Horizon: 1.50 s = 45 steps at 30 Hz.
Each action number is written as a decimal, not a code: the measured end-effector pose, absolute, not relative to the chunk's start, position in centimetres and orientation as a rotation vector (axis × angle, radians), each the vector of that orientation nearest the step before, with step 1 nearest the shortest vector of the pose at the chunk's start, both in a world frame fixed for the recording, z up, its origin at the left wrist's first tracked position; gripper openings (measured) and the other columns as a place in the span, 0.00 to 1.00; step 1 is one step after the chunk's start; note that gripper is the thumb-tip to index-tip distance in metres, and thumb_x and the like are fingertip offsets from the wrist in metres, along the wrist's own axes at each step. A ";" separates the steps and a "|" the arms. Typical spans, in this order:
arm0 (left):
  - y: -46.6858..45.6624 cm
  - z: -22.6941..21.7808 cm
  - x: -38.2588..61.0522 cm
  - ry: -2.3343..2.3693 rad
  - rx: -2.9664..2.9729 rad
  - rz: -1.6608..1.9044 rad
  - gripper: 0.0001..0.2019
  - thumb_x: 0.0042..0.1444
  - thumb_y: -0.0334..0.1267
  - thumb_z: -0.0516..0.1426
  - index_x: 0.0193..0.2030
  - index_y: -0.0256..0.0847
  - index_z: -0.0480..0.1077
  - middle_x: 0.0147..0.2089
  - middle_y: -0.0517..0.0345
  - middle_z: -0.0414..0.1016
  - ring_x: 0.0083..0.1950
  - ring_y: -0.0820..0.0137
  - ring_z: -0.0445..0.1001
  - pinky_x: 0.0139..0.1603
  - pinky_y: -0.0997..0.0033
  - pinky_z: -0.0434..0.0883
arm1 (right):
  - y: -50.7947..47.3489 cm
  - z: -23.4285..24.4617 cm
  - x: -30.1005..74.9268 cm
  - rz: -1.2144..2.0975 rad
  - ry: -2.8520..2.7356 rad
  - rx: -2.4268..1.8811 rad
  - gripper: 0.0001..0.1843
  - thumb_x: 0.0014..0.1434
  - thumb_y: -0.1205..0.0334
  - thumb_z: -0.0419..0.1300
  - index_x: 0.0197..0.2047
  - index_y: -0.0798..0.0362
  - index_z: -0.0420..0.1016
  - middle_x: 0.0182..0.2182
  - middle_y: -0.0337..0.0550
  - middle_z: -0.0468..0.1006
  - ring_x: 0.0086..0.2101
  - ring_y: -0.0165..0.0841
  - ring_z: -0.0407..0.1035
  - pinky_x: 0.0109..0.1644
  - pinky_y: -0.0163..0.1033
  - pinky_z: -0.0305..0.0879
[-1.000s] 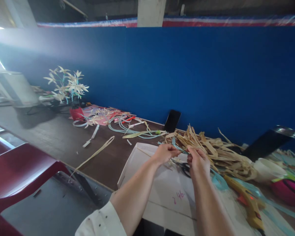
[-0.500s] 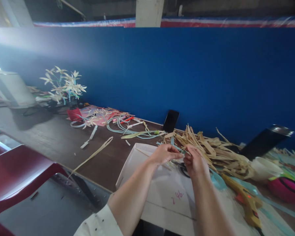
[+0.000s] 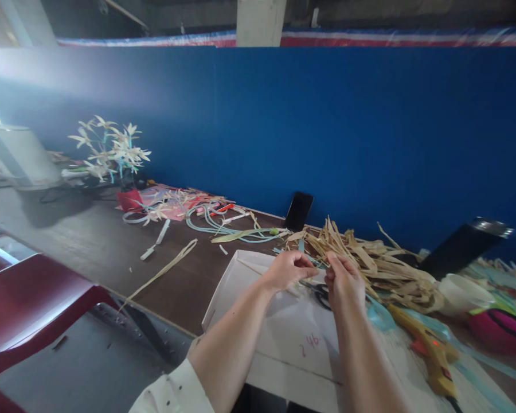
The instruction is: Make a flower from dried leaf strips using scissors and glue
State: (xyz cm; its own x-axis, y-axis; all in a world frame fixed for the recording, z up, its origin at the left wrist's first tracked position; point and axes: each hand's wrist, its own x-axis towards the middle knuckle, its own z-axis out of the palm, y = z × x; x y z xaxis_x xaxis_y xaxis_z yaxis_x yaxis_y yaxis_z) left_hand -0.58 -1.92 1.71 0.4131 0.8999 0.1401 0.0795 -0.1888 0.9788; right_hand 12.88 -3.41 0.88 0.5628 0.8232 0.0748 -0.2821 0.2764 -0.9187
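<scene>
Over a white box lid (image 3: pixel 284 338), my left hand (image 3: pixel 289 271) is closed in a pinch, thumb against fingertips. Just to its right, my right hand (image 3: pixel 343 278) pinches as well, its fingers curled. A thin pale strip (image 3: pixel 321 265) seems to run between the fingertips; its exact kind is too small to tell. Below the hands, scissors (image 3: pixel 321 295) with dark handles lie on the lid, partly hidden by my right hand. A slender pale stick (image 3: pixel 249 265) rests on the lid near my left wrist.
Dried husk strips (image 3: pixel 370 261) are heaped behind my right hand. A yellow glue gun (image 3: pixel 434 353), a white cup (image 3: pixel 465 293) and a dark bottle (image 3: pixel 462 249) stand or lie at right. A phone (image 3: pixel 299 211) leans on the blue partition (image 3: pixel 370 126). Husk flowers (image 3: pixel 120 146) stand at left.
My hands have drawn slightly apart at the fingertips, the right one shifting a little to the right. More of the scissors now shows between them.
</scene>
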 end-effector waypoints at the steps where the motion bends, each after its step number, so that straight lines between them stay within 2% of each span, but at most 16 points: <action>1: -1.9 1.7 -0.6 0.897 1.598 0.947 0.16 0.41 0.46 0.61 0.32 0.34 0.72 0.25 0.59 0.69 0.26 0.78 0.63 0.28 0.78 0.60 | -3.4 0.9 12.9 0.777 -0.636 -1.052 0.15 0.38 0.55 0.68 0.26 0.55 0.72 0.19 0.34 0.68 0.14 0.19 0.49 0.14 0.28 0.42; 8: -1.8 1.6 -0.8 0.918 1.652 0.914 0.17 0.44 0.43 0.59 0.40 0.37 0.74 0.23 0.64 0.63 0.23 0.80 0.58 0.25 0.78 0.55 | -3.5 0.4 13.2 0.610 -0.773 -1.177 0.16 0.42 0.51 0.66 0.29 0.54 0.74 0.11 0.30 0.59 0.14 0.23 0.51 0.16 0.30 0.45; 12: -1.9 1.6 -0.8 0.872 1.606 0.874 0.18 0.44 0.42 0.59 0.43 0.39 0.74 0.23 0.64 0.62 0.24 0.80 0.57 0.27 0.78 0.56 | -3.6 0.2 13.4 0.563 -0.866 -1.255 0.17 0.43 0.49 0.65 0.31 0.54 0.75 0.11 0.30 0.60 0.14 0.24 0.52 0.17 0.32 0.47; 17: -2.0 1.4 -0.5 0.842 1.524 0.858 0.20 0.44 0.45 0.59 0.44 0.38 0.74 0.27 0.61 0.68 0.27 0.78 0.61 0.33 0.78 0.61 | -3.7 0.2 13.4 0.525 -0.913 -1.280 0.18 0.43 0.49 0.64 0.32 0.54 0.76 0.12 0.31 0.62 0.15 0.24 0.53 0.18 0.32 0.49; 20: -1.8 1.2 -0.3 0.845 1.514 0.892 0.21 0.44 0.48 0.59 0.42 0.37 0.74 0.33 0.58 0.72 0.33 0.76 0.66 0.38 0.77 0.63 | -3.6 0.3 13.4 0.488 -0.951 -1.290 0.20 0.42 0.48 0.64 0.33 0.55 0.77 0.13 0.34 0.65 0.17 0.27 0.57 0.20 0.33 0.52; 22: -1.7 1.0 -0.3 0.903 1.539 0.899 0.20 0.45 0.50 0.58 0.40 0.38 0.75 0.34 0.59 0.73 0.34 0.75 0.67 0.39 0.76 0.63 | -3.6 0.4 13.4 0.467 -0.971 -1.302 0.21 0.42 0.47 0.64 0.33 0.55 0.78 0.14 0.35 0.67 0.18 0.27 0.58 0.21 0.33 0.53; 27: -1.6 0.5 0.0 1.027 1.572 0.860 0.22 0.44 0.54 0.56 0.35 0.37 0.76 0.28 0.60 0.71 0.31 0.74 0.66 0.35 0.74 0.64 | -3.6 0.6 13.0 0.507 -0.942 -1.317 0.21 0.44 0.47 0.64 0.34 0.57 0.77 0.14 0.33 0.64 0.16 0.25 0.54 0.19 0.32 0.50; 31: -1.8 0.5 0.4 1.015 1.439 0.876 0.21 0.42 0.53 0.58 0.35 0.36 0.76 0.29 0.59 0.72 0.29 0.76 0.65 0.33 0.76 0.64 | -3.6 0.5 12.8 0.584 -0.872 -1.259 0.21 0.43 0.47 0.64 0.33 0.56 0.76 0.12 0.31 0.60 0.15 0.24 0.52 0.17 0.31 0.47; 36: -2.0 0.5 0.7 0.843 1.209 0.864 0.21 0.41 0.51 0.61 0.36 0.35 0.75 0.32 0.56 0.74 0.25 0.80 0.60 0.24 0.80 0.57 | -3.3 0.3 12.7 0.640 -0.793 -1.161 0.20 0.41 0.49 0.66 0.33 0.56 0.75 0.14 0.31 0.62 0.15 0.22 0.51 0.17 0.30 0.46; 40: -1.7 0.2 0.7 0.814 1.156 0.889 0.21 0.39 0.48 0.63 0.38 0.35 0.75 0.28 0.59 0.72 0.21 0.84 0.55 0.21 0.81 0.52 | -3.2 0.2 12.7 0.655 -0.773 -1.129 0.19 0.41 0.49 0.67 0.32 0.56 0.74 0.14 0.31 0.61 0.15 0.22 0.51 0.16 0.30 0.44; 45: -1.8 0.5 0.7 0.829 1.147 0.905 0.20 0.39 0.45 0.63 0.39 0.35 0.75 0.25 0.59 0.71 0.20 0.84 0.55 0.21 0.80 0.50 | -3.2 0.1 12.9 0.643 -0.804 -1.157 0.20 0.42 0.48 0.66 0.33 0.56 0.75 0.14 0.31 0.62 0.15 0.22 0.51 0.16 0.30 0.45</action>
State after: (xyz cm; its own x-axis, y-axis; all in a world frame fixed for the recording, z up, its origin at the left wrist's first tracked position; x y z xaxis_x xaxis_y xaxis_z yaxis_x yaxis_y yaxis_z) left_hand 0.73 -1.76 0.50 0.4081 0.9093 -0.0822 -0.1622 0.1608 0.9736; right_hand 12.93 -3.20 0.08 0.5678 0.7944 0.2158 -0.0360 0.2858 -0.9576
